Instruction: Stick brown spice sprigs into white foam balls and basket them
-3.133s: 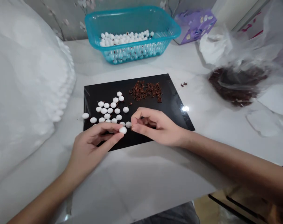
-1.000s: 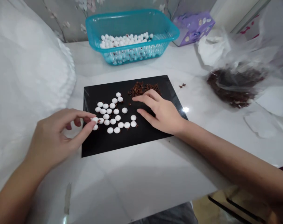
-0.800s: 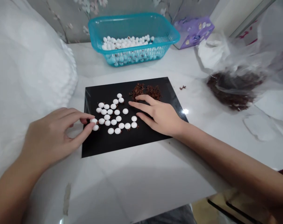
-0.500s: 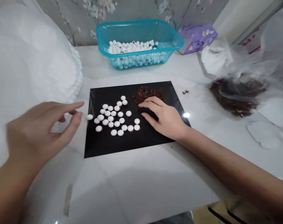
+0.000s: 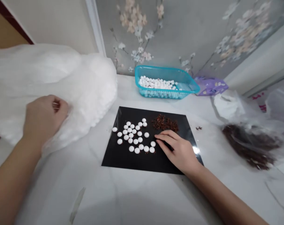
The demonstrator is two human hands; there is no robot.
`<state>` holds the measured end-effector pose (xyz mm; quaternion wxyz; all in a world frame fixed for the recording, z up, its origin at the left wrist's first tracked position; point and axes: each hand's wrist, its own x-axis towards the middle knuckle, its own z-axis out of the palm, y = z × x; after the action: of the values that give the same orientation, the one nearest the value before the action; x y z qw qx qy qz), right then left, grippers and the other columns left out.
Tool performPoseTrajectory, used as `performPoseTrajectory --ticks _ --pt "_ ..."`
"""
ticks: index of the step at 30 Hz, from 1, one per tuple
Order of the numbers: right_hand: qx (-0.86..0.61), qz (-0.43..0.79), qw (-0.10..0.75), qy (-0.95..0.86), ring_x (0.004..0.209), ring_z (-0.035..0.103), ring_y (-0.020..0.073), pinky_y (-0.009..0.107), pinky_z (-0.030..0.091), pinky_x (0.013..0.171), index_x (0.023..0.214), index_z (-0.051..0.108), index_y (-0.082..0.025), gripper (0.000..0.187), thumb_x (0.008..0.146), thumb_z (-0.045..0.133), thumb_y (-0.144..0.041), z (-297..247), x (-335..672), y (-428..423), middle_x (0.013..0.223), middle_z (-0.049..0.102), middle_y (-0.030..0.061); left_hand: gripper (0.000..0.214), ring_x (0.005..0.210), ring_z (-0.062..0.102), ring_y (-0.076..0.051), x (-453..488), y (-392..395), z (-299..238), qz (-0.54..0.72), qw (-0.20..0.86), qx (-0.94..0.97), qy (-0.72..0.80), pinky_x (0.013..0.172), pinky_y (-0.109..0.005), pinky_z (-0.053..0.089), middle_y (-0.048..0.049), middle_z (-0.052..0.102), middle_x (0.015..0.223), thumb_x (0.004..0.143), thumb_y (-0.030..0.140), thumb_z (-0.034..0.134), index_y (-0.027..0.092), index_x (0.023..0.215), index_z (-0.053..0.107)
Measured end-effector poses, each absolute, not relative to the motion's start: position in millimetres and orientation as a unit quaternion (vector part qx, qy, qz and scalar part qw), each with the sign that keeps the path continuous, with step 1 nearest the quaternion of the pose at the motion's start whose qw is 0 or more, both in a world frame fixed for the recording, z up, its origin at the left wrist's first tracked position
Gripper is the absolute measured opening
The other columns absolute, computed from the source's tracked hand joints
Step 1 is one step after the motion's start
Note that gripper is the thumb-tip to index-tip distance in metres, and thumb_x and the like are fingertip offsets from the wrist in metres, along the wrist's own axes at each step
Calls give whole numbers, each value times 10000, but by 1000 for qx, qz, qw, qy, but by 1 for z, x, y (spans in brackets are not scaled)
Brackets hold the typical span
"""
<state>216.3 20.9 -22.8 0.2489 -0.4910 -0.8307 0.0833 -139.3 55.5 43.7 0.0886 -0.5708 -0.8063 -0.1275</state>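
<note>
My left hand point(image 5: 44, 117) is closed at the side of a big clear plastic bag point(image 5: 90, 90) filled with white foam balls, its fingertips curled on the film. On the black board point(image 5: 111, 157), several white foam balls point(image 5: 131, 135) are spread out, some with small brown pieces at their undersides. My right hand point(image 5: 179, 150) rests low over the board, thumb and forefinger tips brought together beside the rightmost balls. Whatever lies between those tips is too small to make out. Just beyond this hand is a heap of small brown star-shaped pieces point(image 5: 165, 122).
A blue plastic basket point(image 5: 165, 93) with white balls stands at the back against the floral wall. Beside it sits a purple package point(image 5: 212, 86). To the right lies a clear bag of brown pieces point(image 5: 249, 143). One brown piece point(image 5: 198, 128) lies on the white marbled table.
The view has swung left and up. My left hand has gone from hanging apart in the air to closing on the bag. My right thumb and forefinger have come together nearer the balls.
</note>
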Motion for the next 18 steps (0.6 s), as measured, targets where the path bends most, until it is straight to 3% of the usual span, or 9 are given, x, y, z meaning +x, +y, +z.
performPoseTrajectory --ticks 6,9,12,18 --pt "-498 125 307 -802 667 626 131 238 498 530 925 657 -212 197 875 466 -225 -23 214 18 898 660 50 136 756 489 -204 -136 48 48 -60 85 -557 -824 634 -279 364 -53 557 822 751 246 382 182 736 501" --pt "-497 150 330 -788 532 549 104 240 465 464 903 652 -214 176 861 481 -218 -22 213 16 868 649 49 92 679 459 -191 -135 47 50 -37 58 -556 -828 571 -272 336 -31 510 753 739 234 392 198 721 475" --pt "-483 168 353 -783 489 488 92 247 445 453 883 656 -213 160 846 501 -205 -21 212 14 841 629 46 78 671 467 -196 -132 47 52 -27 48 -550 -834 609 -299 391 -27 477 696 727 225 402 192 673 448" --pt "-491 192 390 -756 467 448 80 249 437 462 851 659 -199 121 825 541 -204 -20 210 13 806 615 36 90 867 560 -304 -126 48 52 -10 57 -566 -822 701 -455 482 -83 544 838 767 188 337 178 712 408"
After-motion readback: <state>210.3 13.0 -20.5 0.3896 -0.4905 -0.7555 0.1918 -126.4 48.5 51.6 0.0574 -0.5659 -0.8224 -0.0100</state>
